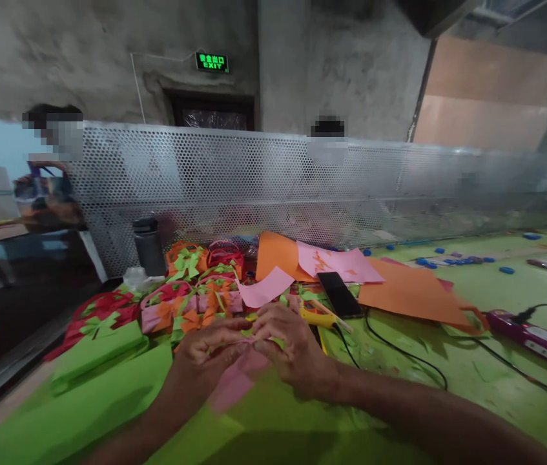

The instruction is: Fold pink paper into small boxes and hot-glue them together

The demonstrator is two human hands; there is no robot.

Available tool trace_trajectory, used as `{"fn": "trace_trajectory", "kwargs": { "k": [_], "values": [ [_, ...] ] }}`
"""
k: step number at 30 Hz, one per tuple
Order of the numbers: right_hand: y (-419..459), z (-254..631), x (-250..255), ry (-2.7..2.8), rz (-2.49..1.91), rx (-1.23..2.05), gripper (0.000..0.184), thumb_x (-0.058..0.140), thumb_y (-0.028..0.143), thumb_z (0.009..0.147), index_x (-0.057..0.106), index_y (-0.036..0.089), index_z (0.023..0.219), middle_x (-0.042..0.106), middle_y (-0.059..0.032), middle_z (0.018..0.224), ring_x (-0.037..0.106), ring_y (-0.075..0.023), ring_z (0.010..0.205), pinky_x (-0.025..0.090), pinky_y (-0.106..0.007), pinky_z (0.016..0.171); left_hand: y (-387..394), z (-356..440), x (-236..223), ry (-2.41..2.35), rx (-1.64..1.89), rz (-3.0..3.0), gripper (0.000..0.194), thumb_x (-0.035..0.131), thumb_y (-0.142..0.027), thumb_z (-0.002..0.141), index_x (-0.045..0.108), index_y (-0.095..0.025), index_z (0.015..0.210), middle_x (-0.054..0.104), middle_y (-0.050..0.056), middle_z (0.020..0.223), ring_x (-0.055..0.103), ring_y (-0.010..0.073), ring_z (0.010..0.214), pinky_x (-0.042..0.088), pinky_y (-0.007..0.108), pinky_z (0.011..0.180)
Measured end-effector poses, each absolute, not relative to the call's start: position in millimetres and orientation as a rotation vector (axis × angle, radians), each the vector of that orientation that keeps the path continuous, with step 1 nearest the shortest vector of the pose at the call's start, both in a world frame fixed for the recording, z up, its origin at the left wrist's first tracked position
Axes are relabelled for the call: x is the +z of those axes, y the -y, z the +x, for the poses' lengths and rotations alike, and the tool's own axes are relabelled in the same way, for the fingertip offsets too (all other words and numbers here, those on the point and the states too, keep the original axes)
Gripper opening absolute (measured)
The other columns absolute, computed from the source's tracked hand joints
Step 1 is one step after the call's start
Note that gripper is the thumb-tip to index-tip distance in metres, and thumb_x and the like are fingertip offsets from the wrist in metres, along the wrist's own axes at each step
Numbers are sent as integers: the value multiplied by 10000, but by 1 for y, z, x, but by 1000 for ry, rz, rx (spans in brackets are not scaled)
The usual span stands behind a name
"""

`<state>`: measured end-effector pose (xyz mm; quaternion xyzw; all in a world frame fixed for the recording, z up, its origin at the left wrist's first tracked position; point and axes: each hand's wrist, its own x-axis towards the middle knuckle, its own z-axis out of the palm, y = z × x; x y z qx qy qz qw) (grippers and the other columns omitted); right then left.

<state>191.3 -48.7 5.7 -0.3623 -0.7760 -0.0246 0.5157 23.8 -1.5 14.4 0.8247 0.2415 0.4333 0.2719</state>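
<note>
My left hand (208,352) and my right hand (290,345) meet over the green table (447,400), fingers curled and pinching together. Between them they hold a pink paper piece (237,378) with small green bits at the fingertips. The pink paper hangs below my left hand, blurred by motion. A loose pink sheet (266,287) lies just behind my hands, and yellow-handled scissors (319,318) lie right of them.
Finished paper baskets (190,284) in red, orange, pink and green pile at the left. Green sheets (99,352), orange sheets (413,294), a black phone (340,294), a dark bottle (148,245), black cables and a purple device (529,334) surround. A perforated metal screen (278,181) backs the table; people sit beyond.
</note>
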Motion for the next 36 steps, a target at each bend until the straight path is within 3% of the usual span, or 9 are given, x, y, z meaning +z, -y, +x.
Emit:
{"fn": "trace_trajectory", "kwargs": {
  "k": [4, 7, 9, 11, 16, 19, 24, 29, 36],
  "values": [
    [53, 195, 18, 1884, -903, -148, 123, 536, 160, 804, 535, 180, 682, 614, -27, 777, 552, -146, 857, 375, -333, 847, 5, 21, 26, -668, 1190, 2255, 117, 600, -222, 721, 712, -224, 687, 703, 58, 906, 644, 206, 859, 519, 320, 777],
    [52, 209, 36, 1906, -1167, -235, 163, 486, 170, 837, 531, 182, 681, 620, -18, 854, 546, -133, 899, 342, -322, 872, 2, 16, 38, -723, 1206, 2256, 129, 588, -258, 737, 711, -236, 706, 696, 46, 940, 638, 212, 888, 515, 338, 792],
    [46, 225, 48, 1924, -1383, -302, 137, 454, 204, 860, 552, 177, 768, 621, -41, 928, 546, -135, 904, 369, -291, 814, -2, 13, 46, -754, 1247, 2249, 130, 594, -290, 735, 714, -241, 722, 697, 40, 939, 636, 216, 894, 516, 344, 793],
    [38, 244, 55, 1953, -1487, -316, 127, 462, 209, 855, 571, 170, 802, 636, -43, 856, 568, -145, 814, 378, -298, 767, -7, 12, 53, -782, 1298, 2258, 133, 600, -304, 728, 715, -237, 722, 700, 40, 924, 639, 214, 878, 519, 341, 787],
    [29, 283, 39, 2138, -1824, -324, 102, 686, 182, 639, 603, 144, 686, 642, -89, 703, 592, -267, 750, 371, -401, 726, -20, 21, 56, -742, 1375, 2321, 119, 599, -271, 733, 712, -237, 741, 690, 42, 956, 620, 200, 913, 505, 343, 815],
    [30, 291, 18, 2236, -1959, -287, 171, 701, 161, 609, 620, 137, 758, 647, -104, 726, 601, -304, 771, 391, -416, 706, -26, 26, 46, -744, 1409, 2330, 120, 599, -267, 741, 712, -231, 756, 690, 41, 953, 612, 203, 931, 478, 371, 867],
    [25, 292, 0, 2316, -2050, -180, 405, 682, 262, 691, 562, 118, 1051, 640, -109, 866, 598, -288, 832, 448, -431, 704, -33, 23, 31, -748, 1398, 2334, 111, 604, -255, 745, 712, -236, 762, 689, 40, 953, 617, 210, 921, 479, 376, 866],
    [17, 294, -12, 2280, -2044, -52, 296, 492, 307, 863, 507, 165, 1122, 534, -67, 1125, 560, -185, 929, 480, -386, 769, -37, 20, 27, -786, 1343, 2333, 126, 591, -272, 758, 707, -227, 776, 680, 44, 977, 607, 198, 946, 469, 366, 876],
    [12, 304, 7, 2074, -1848, 52, 306, 487, 216, 819, 535, 147, 1114, 618, -117, 1030, 599, -222, 851, 443, -341, 745, -38, 21, 28, -757, 1408, 2320, 115, 601, -229, 739, 715, -218, 744, 701, 37, 889, 634, 180, 869, 506, 321, 805]
  ]
}}
